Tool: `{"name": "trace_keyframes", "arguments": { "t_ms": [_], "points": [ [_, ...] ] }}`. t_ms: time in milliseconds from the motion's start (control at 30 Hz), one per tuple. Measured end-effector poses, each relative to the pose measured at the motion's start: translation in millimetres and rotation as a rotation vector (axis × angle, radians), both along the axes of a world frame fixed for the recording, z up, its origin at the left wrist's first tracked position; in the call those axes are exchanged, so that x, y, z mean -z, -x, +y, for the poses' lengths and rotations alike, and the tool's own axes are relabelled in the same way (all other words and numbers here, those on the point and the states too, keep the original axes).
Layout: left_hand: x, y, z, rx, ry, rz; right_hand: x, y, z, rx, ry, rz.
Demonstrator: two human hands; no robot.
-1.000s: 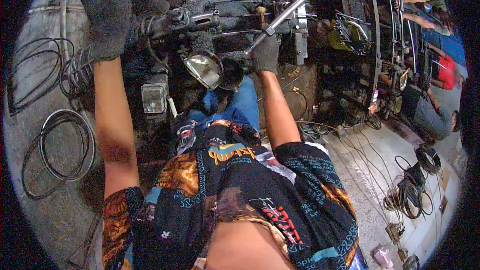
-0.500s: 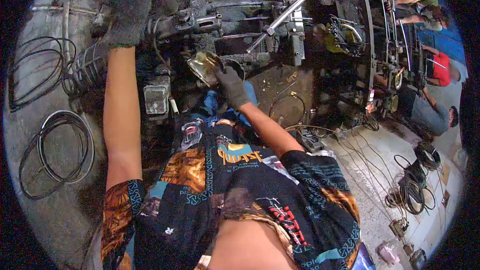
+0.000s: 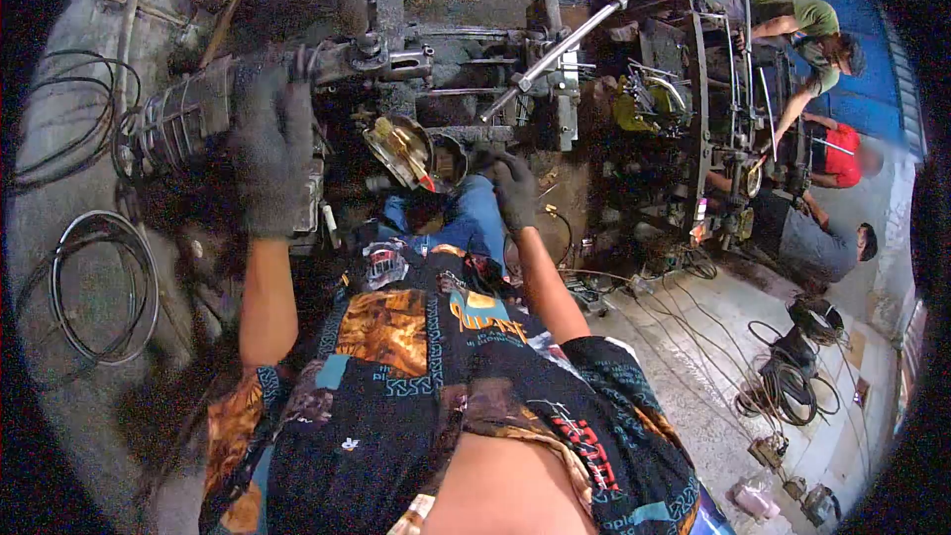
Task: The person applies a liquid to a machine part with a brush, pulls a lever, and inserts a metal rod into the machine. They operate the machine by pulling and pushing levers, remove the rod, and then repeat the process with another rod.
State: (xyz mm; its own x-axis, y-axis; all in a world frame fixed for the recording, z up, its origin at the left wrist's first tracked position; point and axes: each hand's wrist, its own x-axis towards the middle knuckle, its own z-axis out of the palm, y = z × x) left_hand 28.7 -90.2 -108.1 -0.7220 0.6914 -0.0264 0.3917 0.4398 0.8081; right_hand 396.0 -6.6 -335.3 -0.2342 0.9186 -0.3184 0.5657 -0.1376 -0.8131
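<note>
My left hand, in a dark grey work glove, is smeared by motion in front of the motor housing, at the left end of a greasy machine. Just right of two metal bowls is my gloved right hand, its fingers curled inward; what they hold, if anything, is hidden. The brassy bowl is tilted and has a red-orange piece at its lower rim. A darker round bowl sits beside it. Above them, the machine's clamp head faces long rods.
A long steel bar handle slants across the machine. Cable coils hang at left; more cables lie on the floor at right. A yellow container holds metal parts. Several people work at the far right.
My left hand has come down and toward me from above the machine. My right hand has drawn away from the bowls to the right, and the view has shifted slightly.
</note>
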Motion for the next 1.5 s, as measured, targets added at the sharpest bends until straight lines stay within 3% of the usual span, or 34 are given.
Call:
{"name": "trace_keyframes", "arguments": {
  "t_ms": [33, 67, 100, 133, 167, 200, 233, 267, 367, 433, 467, 500, 567, 600, 633, 667, 767, 833, 867, 967, 1000, 1067, 1100, 1133, 1167, 1200, 1233, 1300, 1367, 1400, 1500],
  "points": [
    [44, -1, -41, 0.189, 0.115, 0.030, -24, -5, 9, 0.106, 0.177, 0.043],
    [82, -19, -81, 0.253, 0.599, 0.163, -15, -25, 18, 0.103, 0.179, 0.035],
    [214, -31, -161, 0.322, 0.444, 0.465, 11, -55, 27, 0.057, 0.083, -0.015],
    [174, -55, -168, 0.421, 0.943, 0.069, 26, -71, 41, 0.004, -0.019, -0.062],
    [182, -75, -177, 0.408, 1.089, -0.071, 20, -71, 58, -0.010, -0.025, -0.072],
    [272, -85, -230, 0.334, 1.035, -0.292, 5, -66, 75, -0.015, -0.046, -0.122],
    [331, -95, -251, 0.323, 1.027, -0.314, -8, -60, 94, -0.021, -0.068, -0.170],
    [375, -109, -266, 0.234, 0.985, -0.277, -15, -56, 113, 0.026, 0.059, -0.054],
    [425, -113, -262, 0.035, 0.937, -0.262, 14, -55, 194, -0.154, -0.109, -0.100],
    [457, -104, -257, -0.083, 0.931, -0.251, -46, -7, 215, -0.072, 0.238, -0.093],
    [483, -104, -262, -0.027, 0.954, -0.196, -23, -11, 234, -0.196, 0.055, -0.111],
    [510, -105, -266, 0.056, 0.968, -0.127, -7, -12, 252, -0.199, 0.059, -0.117],
    [565, -107, -274, 0.301, 0.964, 0.121, 28, -13, 289, -0.454, -0.102, -0.546],
    [585, -110, -272, 0.446, 0.917, 0.381, 65, -26, 315, -0.451, -0.091, -0.544],
    [588, -106, -257, 0.402, 0.959, 0.192, 111, -46, 344, -0.763, -0.325, -0.547],
    [580, -103, -241, 0.354, 0.989, 0.061, 142, -57, 352, -1.070, -0.562, -0.532],
    [538, -100, -192, 0.308, 1.044, -0.234, 42, -15, 317, -0.630, 0.127, -0.459],
    [481, -105, -164, 0.317, 1.101, -0.487, 59, -30, 330, -0.580, 0.185, -0.309],
    [431, -106, -146, 0.307, 1.140, -0.636, 50, -19, 323, -0.531, 0.239, -0.152],
    [241, -98, -80, 0.135, 1.126, -0.901, 31, -13, 314, -0.833, -0.091, -0.469],
    [185, -94, -60, 0.050, 1.053, -0.918, 56, -21, 319, -0.747, -0.156, -0.528],
    [153, -75, -62, 0.277, 0.532, -0.196, 59, -22, 313, -0.668, -0.157, -0.381],
    [129, -73, -52, 0.049, 0.265, -0.285, 45, -14, 303, -0.614, -0.096, -0.298],
    [77, -70, -15, -0.174, -0.010, -0.364, 26, 1, 297, -0.575, -0.052, -0.404],
    [46, -62, 7, -0.142, -0.118, -0.031, 82, -20, 313, -0.848, -0.599, -0.489],
    [19, -54, 28, -0.102, -0.227, 0.297, 61, -9, 298, -0.631, -0.280, -0.394],
    [-11, -48, 52, -0.032, -0.293, 0.306, 35, 3, 287, -0.410, 0.030, -0.291],
    [-48, -27, 85, 0.046, -0.357, 0.319, 35, 8, 290, -0.451, 0.002, -0.371],
    [-57, -2, 105, 0.277, -0.265, 0.845, 35, 15, 289, -0.334, 0.231, -0.070],
    [-57, 6, 115, 0.334, -0.285, 0.916, -12, 35, 274, -0.387, 0.087, -0.195],
    [-46, 15, 132, 0.393, -0.368, 0.845, -75, 64, 258, -0.379, 0.157, -0.226]
  ]
}}
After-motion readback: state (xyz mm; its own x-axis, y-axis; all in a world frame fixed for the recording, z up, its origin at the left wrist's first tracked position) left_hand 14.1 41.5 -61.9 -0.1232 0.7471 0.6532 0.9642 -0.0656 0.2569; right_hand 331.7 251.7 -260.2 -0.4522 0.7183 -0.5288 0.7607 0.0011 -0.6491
